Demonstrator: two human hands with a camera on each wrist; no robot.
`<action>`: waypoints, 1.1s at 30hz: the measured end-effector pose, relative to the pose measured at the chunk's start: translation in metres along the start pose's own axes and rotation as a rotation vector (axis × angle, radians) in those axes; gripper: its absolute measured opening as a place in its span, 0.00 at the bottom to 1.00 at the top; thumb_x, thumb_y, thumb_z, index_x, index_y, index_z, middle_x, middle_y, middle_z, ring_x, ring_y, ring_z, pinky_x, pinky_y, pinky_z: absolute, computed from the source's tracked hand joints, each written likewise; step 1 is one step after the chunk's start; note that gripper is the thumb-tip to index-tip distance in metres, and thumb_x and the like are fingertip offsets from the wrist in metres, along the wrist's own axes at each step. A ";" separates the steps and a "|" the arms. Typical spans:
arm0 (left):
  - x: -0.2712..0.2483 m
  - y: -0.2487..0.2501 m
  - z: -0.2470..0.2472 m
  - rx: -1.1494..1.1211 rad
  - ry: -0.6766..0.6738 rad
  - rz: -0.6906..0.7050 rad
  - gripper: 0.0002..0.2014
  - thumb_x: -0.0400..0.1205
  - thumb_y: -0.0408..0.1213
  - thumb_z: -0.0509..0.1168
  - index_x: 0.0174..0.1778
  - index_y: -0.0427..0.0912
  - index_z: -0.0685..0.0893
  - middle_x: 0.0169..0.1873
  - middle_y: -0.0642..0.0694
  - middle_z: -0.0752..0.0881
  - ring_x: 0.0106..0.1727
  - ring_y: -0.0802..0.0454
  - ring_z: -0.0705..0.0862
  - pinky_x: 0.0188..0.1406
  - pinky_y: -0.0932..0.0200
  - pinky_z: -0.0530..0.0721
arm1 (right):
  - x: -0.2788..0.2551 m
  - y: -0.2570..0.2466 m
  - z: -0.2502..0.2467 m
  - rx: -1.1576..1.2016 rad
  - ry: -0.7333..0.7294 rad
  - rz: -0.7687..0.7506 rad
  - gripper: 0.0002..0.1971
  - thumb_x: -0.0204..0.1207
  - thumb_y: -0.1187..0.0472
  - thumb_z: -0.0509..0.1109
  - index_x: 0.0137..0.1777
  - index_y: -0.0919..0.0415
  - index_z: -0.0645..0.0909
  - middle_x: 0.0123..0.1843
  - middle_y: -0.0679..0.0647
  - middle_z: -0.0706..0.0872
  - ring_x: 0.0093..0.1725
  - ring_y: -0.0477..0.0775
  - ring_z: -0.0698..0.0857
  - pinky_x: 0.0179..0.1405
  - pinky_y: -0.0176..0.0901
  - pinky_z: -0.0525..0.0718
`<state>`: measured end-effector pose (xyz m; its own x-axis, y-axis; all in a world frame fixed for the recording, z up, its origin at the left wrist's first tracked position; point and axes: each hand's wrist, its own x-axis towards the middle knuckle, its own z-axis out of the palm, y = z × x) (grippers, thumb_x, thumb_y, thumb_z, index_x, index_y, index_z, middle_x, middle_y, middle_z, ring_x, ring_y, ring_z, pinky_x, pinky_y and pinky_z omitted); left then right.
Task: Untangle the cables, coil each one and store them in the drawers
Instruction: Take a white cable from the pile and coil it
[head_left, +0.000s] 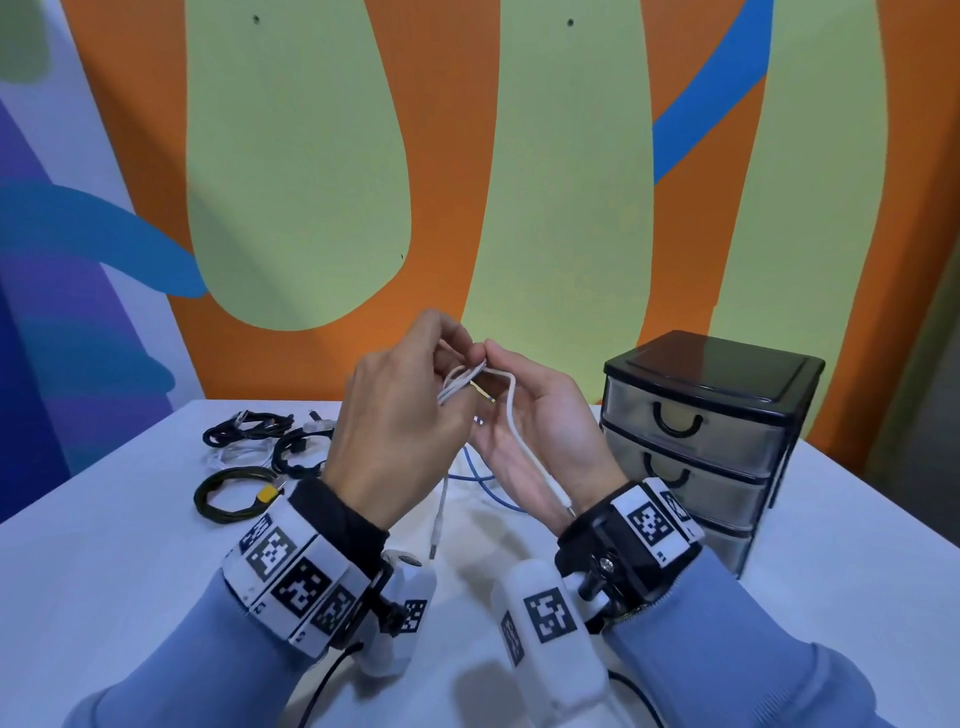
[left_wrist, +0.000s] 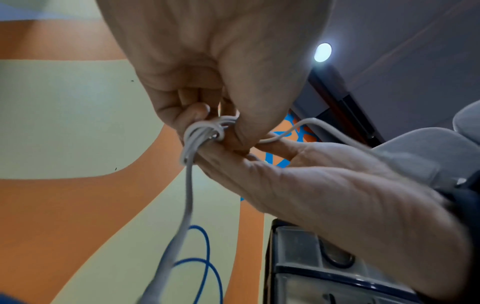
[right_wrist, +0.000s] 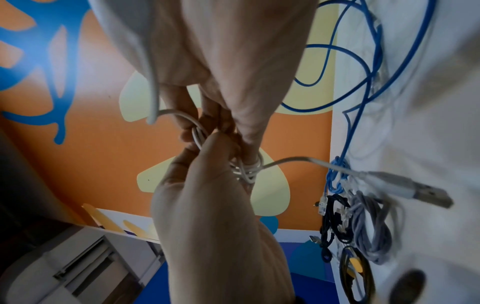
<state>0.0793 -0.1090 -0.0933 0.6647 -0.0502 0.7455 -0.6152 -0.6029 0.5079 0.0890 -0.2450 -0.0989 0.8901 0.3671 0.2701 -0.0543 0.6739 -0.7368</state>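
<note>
Above the table I hold a thin white cable (head_left: 511, 415) between both hands. My left hand (head_left: 448, 354) pinches a small bundle of its loops (left_wrist: 205, 131). My right hand (head_left: 497, 364) meets it fingertip to fingertip and pinches the same cable (right_wrist: 246, 168). One strand runs down across my right palm to a small plug (head_left: 569, 506) at the wrist. The other end hangs below my left hand with a USB plug (right_wrist: 420, 191). The black-framed drawer unit (head_left: 701, 431), with clear drawers all closed, stands to the right of my hands.
A loose blue cable (head_left: 478, 473) lies on the white table (head_left: 130, 571) under my hands. At the left lie a black bundle (head_left: 249, 423), a white cable (head_left: 234, 457) and a dark coil with a yellow tag (head_left: 234, 493). A painted wall stands behind.
</note>
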 end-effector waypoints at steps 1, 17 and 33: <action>0.001 0.000 0.000 -0.056 -0.019 -0.033 0.15 0.79 0.27 0.71 0.52 0.54 0.82 0.37 0.62 0.88 0.38 0.60 0.86 0.37 0.57 0.84 | 0.001 0.000 -0.001 -0.012 0.009 -0.004 0.10 0.88 0.60 0.65 0.45 0.63 0.79 0.49 0.62 0.85 0.53 0.60 0.86 0.58 0.49 0.87; 0.023 -0.013 -0.027 -0.896 -0.062 -0.624 0.08 0.88 0.28 0.69 0.56 0.27 0.92 0.34 0.42 0.84 0.35 0.54 0.77 0.35 0.70 0.87 | 0.007 -0.013 -0.014 0.071 0.093 -0.077 0.11 0.93 0.59 0.61 0.50 0.64 0.78 0.72 0.70 0.87 0.74 0.69 0.85 0.69 0.64 0.87; 0.015 -0.008 -0.022 -0.888 -0.056 -0.247 0.11 0.85 0.25 0.71 0.63 0.32 0.88 0.47 0.34 0.94 0.38 0.52 0.90 0.50 0.51 0.93 | 0.006 0.011 -0.006 -0.905 0.136 -0.168 0.20 0.95 0.61 0.55 0.43 0.56 0.83 0.26 0.57 0.80 0.26 0.51 0.72 0.28 0.39 0.70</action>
<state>0.0850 -0.0875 -0.0763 0.8258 -0.0535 0.5614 -0.5370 0.2296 0.8117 0.0967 -0.2391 -0.1084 0.9028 0.1931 0.3842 0.4026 -0.0659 -0.9130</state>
